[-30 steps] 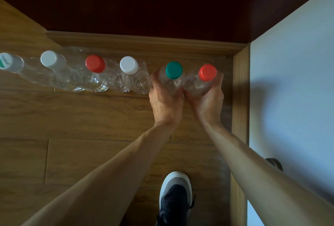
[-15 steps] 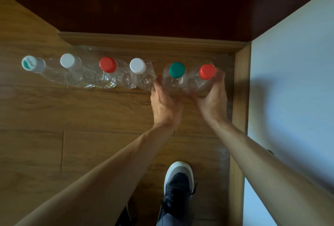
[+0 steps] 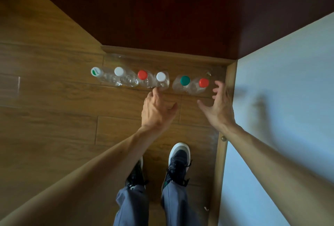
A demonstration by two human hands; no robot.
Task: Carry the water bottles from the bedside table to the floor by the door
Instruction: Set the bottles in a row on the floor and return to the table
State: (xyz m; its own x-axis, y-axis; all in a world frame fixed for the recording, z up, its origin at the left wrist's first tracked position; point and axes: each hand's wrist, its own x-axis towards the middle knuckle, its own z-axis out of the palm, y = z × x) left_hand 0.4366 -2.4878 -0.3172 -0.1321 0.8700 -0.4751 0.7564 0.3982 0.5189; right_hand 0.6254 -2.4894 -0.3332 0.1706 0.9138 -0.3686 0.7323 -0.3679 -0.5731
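six bottles (image 3: pixel 184 81) in row on floor (image 3: pixel 54 117); left hand (image 3: pixel 159 111), right hand (image 3: pixel 219 108): fingers (image 3: pixel 155 92) released, empty; set-down looks done, next fetch any remaining.

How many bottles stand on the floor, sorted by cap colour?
White caps: 2
White cap with green mark: 1
Red caps: 2
Green cap: 1
Total: 6

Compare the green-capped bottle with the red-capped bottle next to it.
Cap colour: the green-capped bottle has green, the red-capped bottle red. Place: the red-capped bottle ends the row, nearest the right hand; the green-capped bottle stands second from the end. Both are clear, upright and unheld.
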